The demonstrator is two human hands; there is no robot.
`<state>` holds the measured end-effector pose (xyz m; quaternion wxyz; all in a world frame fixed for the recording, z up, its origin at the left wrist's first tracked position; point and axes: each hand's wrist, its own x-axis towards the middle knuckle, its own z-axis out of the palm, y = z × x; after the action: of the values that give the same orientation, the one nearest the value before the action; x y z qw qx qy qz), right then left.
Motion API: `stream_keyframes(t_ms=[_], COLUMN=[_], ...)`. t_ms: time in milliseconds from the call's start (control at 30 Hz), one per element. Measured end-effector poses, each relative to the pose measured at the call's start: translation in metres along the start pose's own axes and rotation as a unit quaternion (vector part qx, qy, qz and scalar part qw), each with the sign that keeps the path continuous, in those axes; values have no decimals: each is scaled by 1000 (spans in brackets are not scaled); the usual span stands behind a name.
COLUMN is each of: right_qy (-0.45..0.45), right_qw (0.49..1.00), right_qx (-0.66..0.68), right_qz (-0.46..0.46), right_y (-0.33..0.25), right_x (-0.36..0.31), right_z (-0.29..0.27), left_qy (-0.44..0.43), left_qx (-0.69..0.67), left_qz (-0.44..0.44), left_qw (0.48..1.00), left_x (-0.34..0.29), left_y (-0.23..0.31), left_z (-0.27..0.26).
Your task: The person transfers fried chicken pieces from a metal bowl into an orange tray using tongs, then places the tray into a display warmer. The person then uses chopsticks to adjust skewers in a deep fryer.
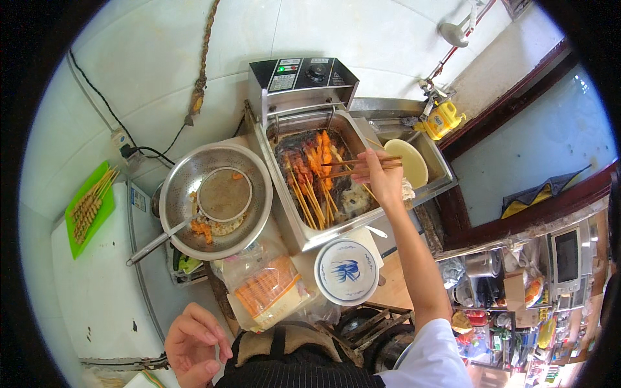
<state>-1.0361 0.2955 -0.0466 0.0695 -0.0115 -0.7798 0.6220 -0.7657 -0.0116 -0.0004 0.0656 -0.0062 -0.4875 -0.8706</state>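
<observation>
Chopsticks (359, 165) pinched in right hand (381, 181), fingers closed round them, tips reaching left over fryer (310, 187) toward skewers (310, 174). Long reach probably to keep hand away from hot oil. Skewers lying in oil with meat ends up near control box (303, 74) and bare sticks pointing to near rim, likely so they can be picked out by the sticks. Left hand (194, 343) low near body, fingers loosely curled, holding nothing that can be seen. Colander (217, 200) just left of fryer with round skimmer (223, 194) inside and some fried bits, seemingly for draining. Blue-patterned bowl (346, 271) in front of fryer, beside bag (265, 291) with orange content. Green tray (90, 207) with more skewers far left, well apart from fryer.
</observation>
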Motion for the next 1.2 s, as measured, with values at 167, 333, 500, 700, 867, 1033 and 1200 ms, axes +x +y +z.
stream_keyframes(t_ms=[167,333,500,700,867,1033,1200], right_qy=[36,-29,-56,-100,-133,-174,-217], right_qw=[999,994,985,984,982,972,964], right_qx=[34,47,76,11,-35,-104,-93], right_qz=[-22,94,146,150,130,121,121], right_y=[-6,-3,3,-3,3,1,-27], right_x=[9,11,12,17,22,23,21], right_z=[-17,-19,-12,-7,0,0,-17], left_qy=[14,14,-1,-1,9,15,15], left_qx=[2,-1,3,5,0,-1,-2], left_qz=[-13,-20,-21,-20,-25,-23,-19], left_qw=[1000,1000,1000,1000,1000,1000,1000], left_x=[1,6,12,17,18,19,19], left_y=[1,-1,-2,-3,-4,-5,-5], left_z=[0,3,3,3,2,1,0])
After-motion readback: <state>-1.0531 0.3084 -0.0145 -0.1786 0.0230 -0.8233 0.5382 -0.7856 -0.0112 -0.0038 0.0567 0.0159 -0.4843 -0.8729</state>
